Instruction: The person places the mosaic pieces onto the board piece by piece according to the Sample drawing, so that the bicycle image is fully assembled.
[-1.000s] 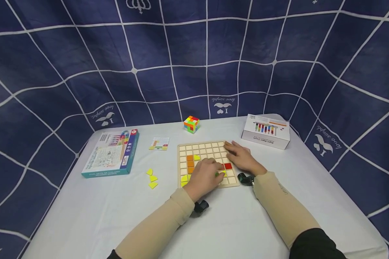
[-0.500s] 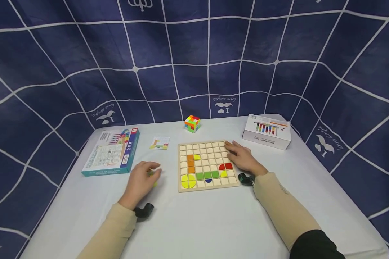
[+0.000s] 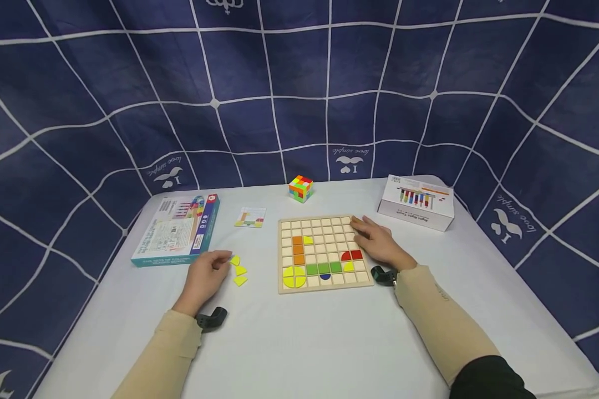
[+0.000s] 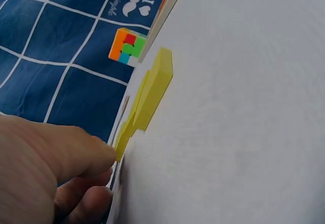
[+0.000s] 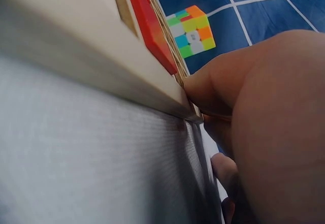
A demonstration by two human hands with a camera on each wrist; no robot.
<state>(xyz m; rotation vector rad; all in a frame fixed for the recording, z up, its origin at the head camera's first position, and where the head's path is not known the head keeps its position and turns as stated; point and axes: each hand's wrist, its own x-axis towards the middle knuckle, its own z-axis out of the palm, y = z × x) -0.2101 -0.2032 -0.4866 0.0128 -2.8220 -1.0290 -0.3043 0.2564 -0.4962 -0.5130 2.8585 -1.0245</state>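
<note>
My left hand (image 3: 207, 279) is at the left side of three loose yellow tiles (image 3: 239, 271) on the white cloth, its fingers bent loosely. In the left wrist view, the fingertips come right up to the farthest yellow tile (image 4: 121, 145), and nothing shows between them. A wooden grid board (image 3: 324, 223) bears orange, green, red, blue and yellow tiles; several yellow quarter-circles form a disc (image 3: 294, 276) at its near left corner. My right hand (image 3: 377, 242) holds the board's right edge near the far corner. The right wrist view shows a fingertip on the rim and other fingers lower down.
A small pattern card (image 3: 250, 217) lies beyond the yellow tiles. Farther back stands a colourful puzzle cube (image 3: 301, 188). A flat teal-edged box (image 3: 176, 230) lies at the left, and a white box (image 3: 416, 203) stands at the back right. A blue checked curtain surrounds the table.
The left hand has left the board and moved left to the loose yellow tiles, then drawn slightly back from over them. The right hand keeps its place on the board's edge.
</note>
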